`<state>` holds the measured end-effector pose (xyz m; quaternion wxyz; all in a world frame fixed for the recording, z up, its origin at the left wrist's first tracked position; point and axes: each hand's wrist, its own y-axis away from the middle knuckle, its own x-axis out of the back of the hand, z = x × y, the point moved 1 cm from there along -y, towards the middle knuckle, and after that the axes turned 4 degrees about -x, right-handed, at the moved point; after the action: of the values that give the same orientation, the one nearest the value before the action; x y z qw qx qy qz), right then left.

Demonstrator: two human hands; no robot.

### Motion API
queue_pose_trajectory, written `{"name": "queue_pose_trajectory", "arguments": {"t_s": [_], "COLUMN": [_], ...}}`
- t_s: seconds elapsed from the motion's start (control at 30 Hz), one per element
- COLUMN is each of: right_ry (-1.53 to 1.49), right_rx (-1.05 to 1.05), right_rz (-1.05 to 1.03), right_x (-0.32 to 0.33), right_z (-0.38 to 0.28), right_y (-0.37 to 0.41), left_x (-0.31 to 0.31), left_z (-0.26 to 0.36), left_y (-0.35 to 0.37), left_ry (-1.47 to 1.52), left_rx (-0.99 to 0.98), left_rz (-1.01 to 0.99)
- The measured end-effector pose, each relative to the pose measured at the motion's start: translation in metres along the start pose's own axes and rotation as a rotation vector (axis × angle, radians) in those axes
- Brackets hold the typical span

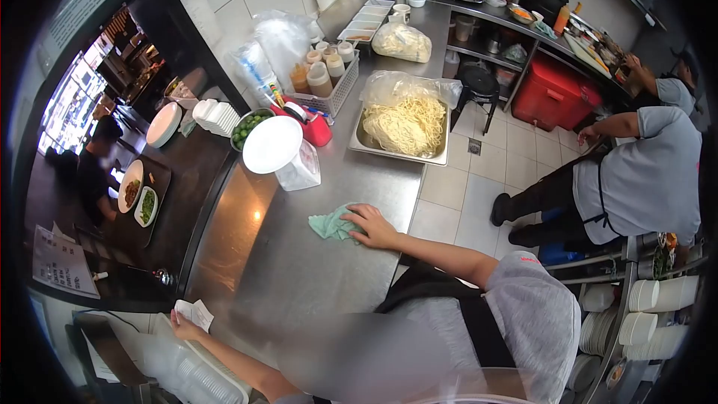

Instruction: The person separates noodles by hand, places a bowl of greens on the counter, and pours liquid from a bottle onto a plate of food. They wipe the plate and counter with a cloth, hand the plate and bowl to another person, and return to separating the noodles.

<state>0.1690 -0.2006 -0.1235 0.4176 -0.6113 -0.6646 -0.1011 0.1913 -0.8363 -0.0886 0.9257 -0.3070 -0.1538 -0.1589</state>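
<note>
My right hand (368, 226) rests on a light green cloth (330, 223) on the steel counter (299, 269), its fingers bent over the cloth's edge. At the lower left, my left hand (183, 325) pinches a small white paper slip (196, 315) beside the counter's corner. Beyond the cloth, a metal tray (399, 155) holds pale noodles (404, 126), with a clear plastic bag (404, 87) over its far side. A white round plate or lid (273, 145) lies to the left, next to a white bag (301, 170) and a red container (319, 129).
Green limes in a bowl (252, 126) and a basket of sauce bottles (329, 86) line the wall side. Two people (636, 172) stand at the right. Another person (93, 172) is beyond the pass window, near plated food (146, 207). Stacked bowls (645, 295) fill the lower right shelf.
</note>
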Motion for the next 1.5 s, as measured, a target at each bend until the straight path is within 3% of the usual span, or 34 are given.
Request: {"name": "queue_pose_trajectory", "arguments": {"t_s": [0.17, 0.27, 0.37, 0.47, 0.53, 0.67, 0.73, 0.77, 0.8, 0.87, 0.9, 0.93, 1.0, 1.03, 1.17, 1.27, 1.4, 1.5], "right_ry": [0.005, 0.000, 0.006, 0.008, 0.013, -0.002, -0.006, -0.012, -0.128, -0.361, -0.378, -0.396, -0.531, -0.650, -0.919, -1.092, -1.090, -0.662], "right_rx": [0.004, 0.008, 0.014, 0.012, 0.012, 0.010, 0.013, 0.016, -0.011, -0.067, -0.109, -0.152, -0.252, -0.312, -0.487, -0.538, -0.627, -0.318], "right_rz": [-0.006, 0.001, 0.003, 0.003, 0.002, -0.004, -0.015, -0.020, 0.030, 0.136, 0.214, 0.294, 0.448, 0.520, 0.786, 0.680, 0.549, 0.504], "right_x": [0.002, 0.002, 0.002, 0.003, 0.001, 0.003, 0.003, 0.003, 0.004, 0.009, 0.016, 0.028, 0.056, 0.073, 0.149, 0.180, 0.180, 0.177], "right_z": [-0.001, -0.002, -0.002, -0.002, -0.002, -0.002, 0.001, 0.002, 0.002, 0.000, 0.000, 0.004, 0.019, 0.032, 0.077, 0.111, 0.127, 0.119], "right_y": [0.000, -0.001, 0.000, -0.001, 0.000, 0.000, -0.001, -0.001, -0.002, -0.004, -0.006, -0.008, -0.018, -0.028, -0.088, -0.127, -0.145, -0.134], "left_x": [-0.007, -0.011, -0.011, -0.030, -0.035, -0.040, -0.036, -0.035, -0.023, -0.025, -0.019, -0.003, -0.005, -0.005, -0.012, -0.040, -0.077, -0.117], "left_z": [-0.010, -0.003, -0.018, -0.074, -0.108, -0.109, -0.099, -0.085, -0.039, -0.026, 0.018, 0.061, 0.064, 0.075, 0.215, 0.300, 0.414, 0.484], "left_y": [-0.003, -0.002, -0.006, -0.014, -0.006, -0.010, -0.001, 0.002, 0.023, 0.048, 0.067, 0.095, 0.132, 0.152, 0.233, 0.275, 0.321, 0.352], "left_ry": [0.420, 0.461, 0.161, 0.039, 0.242, 0.567, 0.447, 0.384, 0.136, -0.233, -0.415, -0.169, 0.276, 0.338, 0.592, 0.799, 0.949, 1.073], "left_rx": [0.235, 0.314, 0.241, 0.295, 0.424, 0.677, 0.616, 0.583, 0.647, 0.489, 0.405, 0.417, 0.427, 0.387, 0.293, 0.125, -0.098, -0.212], "left_rz": [0.067, 0.191, 0.144, 0.012, -0.029, -0.228, -0.138, -0.090, -0.073, 0.033, 0.083, -0.085, -0.230, -0.331, -0.777, -1.067, -1.375, -1.452]}}
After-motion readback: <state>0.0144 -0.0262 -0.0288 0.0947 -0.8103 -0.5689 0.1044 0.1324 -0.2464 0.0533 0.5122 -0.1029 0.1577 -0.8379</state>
